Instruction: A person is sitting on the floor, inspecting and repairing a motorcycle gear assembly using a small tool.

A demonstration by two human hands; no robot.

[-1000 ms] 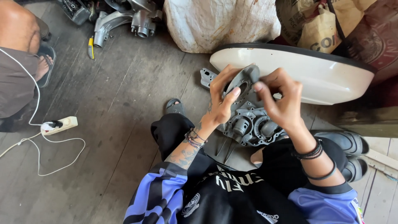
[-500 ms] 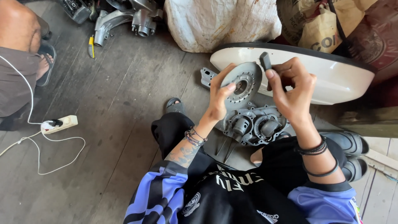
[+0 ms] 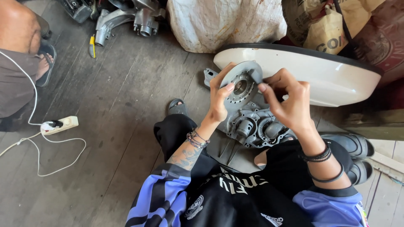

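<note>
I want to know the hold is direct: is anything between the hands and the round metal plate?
Nothing visible: the left hand and right hand touch the round metal plate directly, above the engine casing.

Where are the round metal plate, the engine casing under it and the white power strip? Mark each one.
round metal plate [image 3: 241,86], head view, on its face beside the centre hole.
engine casing [image 3: 256,126], head view, on the grey body between its round bores.
white power strip [image 3: 63,124], head view, on its right half.

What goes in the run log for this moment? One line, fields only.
left hand: holds round metal disc | right hand: pinches disc rim | below: grey engine casing | floor: wooden
</note>
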